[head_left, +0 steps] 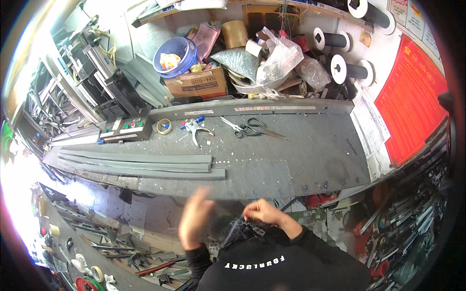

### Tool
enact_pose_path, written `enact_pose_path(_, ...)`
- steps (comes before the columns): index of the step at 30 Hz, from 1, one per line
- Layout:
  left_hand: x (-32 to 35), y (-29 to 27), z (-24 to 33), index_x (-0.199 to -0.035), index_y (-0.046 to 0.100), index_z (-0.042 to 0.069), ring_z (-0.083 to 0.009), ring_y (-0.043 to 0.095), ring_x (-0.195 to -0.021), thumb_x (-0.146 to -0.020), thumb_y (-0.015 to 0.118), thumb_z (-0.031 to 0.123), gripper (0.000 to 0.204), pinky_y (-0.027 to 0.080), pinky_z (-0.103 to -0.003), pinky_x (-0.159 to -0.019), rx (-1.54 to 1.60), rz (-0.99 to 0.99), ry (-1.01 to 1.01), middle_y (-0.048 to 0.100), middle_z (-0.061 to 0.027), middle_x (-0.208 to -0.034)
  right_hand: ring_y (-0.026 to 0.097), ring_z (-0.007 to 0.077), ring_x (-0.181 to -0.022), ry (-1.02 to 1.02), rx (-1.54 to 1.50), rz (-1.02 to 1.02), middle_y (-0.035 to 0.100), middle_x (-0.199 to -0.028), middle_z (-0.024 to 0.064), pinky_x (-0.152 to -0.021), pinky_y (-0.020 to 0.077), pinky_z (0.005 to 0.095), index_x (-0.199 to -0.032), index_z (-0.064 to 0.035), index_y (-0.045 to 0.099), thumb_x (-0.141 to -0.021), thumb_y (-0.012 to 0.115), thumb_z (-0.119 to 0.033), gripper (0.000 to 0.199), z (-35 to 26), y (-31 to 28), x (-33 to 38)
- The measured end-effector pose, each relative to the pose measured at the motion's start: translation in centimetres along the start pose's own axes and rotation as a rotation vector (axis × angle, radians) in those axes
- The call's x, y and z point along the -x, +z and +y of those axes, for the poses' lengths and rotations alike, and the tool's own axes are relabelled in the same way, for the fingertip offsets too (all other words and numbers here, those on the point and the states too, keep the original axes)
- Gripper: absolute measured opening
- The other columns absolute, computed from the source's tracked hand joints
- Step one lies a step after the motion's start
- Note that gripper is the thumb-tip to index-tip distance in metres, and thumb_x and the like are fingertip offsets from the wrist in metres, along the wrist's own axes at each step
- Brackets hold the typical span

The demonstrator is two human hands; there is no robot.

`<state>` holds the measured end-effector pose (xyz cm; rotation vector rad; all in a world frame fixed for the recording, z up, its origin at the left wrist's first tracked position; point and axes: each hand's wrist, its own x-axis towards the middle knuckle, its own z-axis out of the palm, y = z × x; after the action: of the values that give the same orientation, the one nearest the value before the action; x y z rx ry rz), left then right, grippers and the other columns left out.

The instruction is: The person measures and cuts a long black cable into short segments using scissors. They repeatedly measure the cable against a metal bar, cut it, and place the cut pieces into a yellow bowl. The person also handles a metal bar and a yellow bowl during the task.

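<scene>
Greyish, narrow strip (234, 231) slants down from the right hand (266, 212), details unclear.

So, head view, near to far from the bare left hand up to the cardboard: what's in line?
Blurred bare left hand → long flat grey strips → silver metal pliers → raised grey ledge → brown cardboard box.
</scene>
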<state>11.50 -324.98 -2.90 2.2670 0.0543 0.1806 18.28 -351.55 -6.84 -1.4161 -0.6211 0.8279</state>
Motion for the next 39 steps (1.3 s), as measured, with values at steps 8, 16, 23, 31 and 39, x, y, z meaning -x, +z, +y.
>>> enact_pose_path(8, -1.0, 4.9, 5.1, -0.063, 0.052, 0.011, -0.0066, 0.039, -0.044, -0.091, 0.055, 0.041, 0.042, 0.034, -0.026, -0.042, 1.368, -0.369, 0.317, 0.046, 0.0047, -0.050, 0.066, 0.0183, -0.071, -0.249, 0.594, 0.292, 0.069, -0.078, 0.0105, -0.068, 0.0495, 0.0300, -0.088, -0.0029, 0.067, -0.083, 0.061, -0.007, 0.009, -11.0, -6.3, 4.7)
enact_pose_path(16, 1.3, -7.9, 1.9, -0.068, 0.049, 0.012, -0.0112, 0.047, -0.042, -0.100, 0.038, 0.042, 0.045, 0.045, -0.022, -0.046, 2.292, 0.014, 1.029, 0.049, 0.0011, -0.053, 0.065, 0.0126, -0.080, 0.014, 0.186, 0.092, 0.070, -0.082, 0.0049, -0.077, 0.0496, 0.0300, -0.090, -0.0011, 0.066, -0.085, 0.059, -0.004, 0.009, -3.5, -1.9, 4.1)
enact_pose_path(23, 7.5, -13.9, -2.4, -0.070, 0.041, 0.012, -0.0065, 0.040, -0.037, -0.103, 0.034, 0.028, 0.038, 0.039, -0.022, -0.037, 2.197, 0.528, 0.943, 0.040, 0.0012, -0.049, 0.063, 0.0124, -0.080, -0.060, 0.313, 0.111, 0.069, -0.084, 0.0033, -0.077, 0.0501, 0.0312, -0.092, -0.0027, 0.067, -0.092, 0.058, -0.019, 0.019, -2.8, -9.1, 4.8)
enact_pose_path(31, 15.9, -23.6, -15.0, -0.060, 0.037, 0.013, -0.0056, 0.036, -0.037, -0.089, 0.043, 0.007, 0.030, 0.033, -0.019, -0.050, 1.851, 0.708, 1.094, 0.040, 0.0037, -0.048, 0.060, 0.0105, -0.072, -0.066, 0.528, 0.288, 0.065, -0.072, 0.0032, -0.069, 0.0479, 0.0276, -0.077, 0.0002, 0.064, -0.088, 0.059, -0.013, 0.017, -6.8, -17.1, 7.9)
enact_pose_path(39, 21.6, -34.8, -19.9, -0.055, 0.037, 0.015, -0.0074, 0.023, -0.033, -0.085, 0.045, 0.011, 0.031, 0.026, -0.024, -0.044, 1.461, 0.741, 1.235, 0.029, 0.0043, -0.042, 0.058, 0.0098, -0.074, 0.154, 0.018, -0.103, 0.066, -0.077, 0.0013, -0.073, 0.0470, 0.0280, -0.083, 0.0008, 0.066, -0.091, 0.060, -0.015, 0.018, 9.5, -4.2, 7.5)
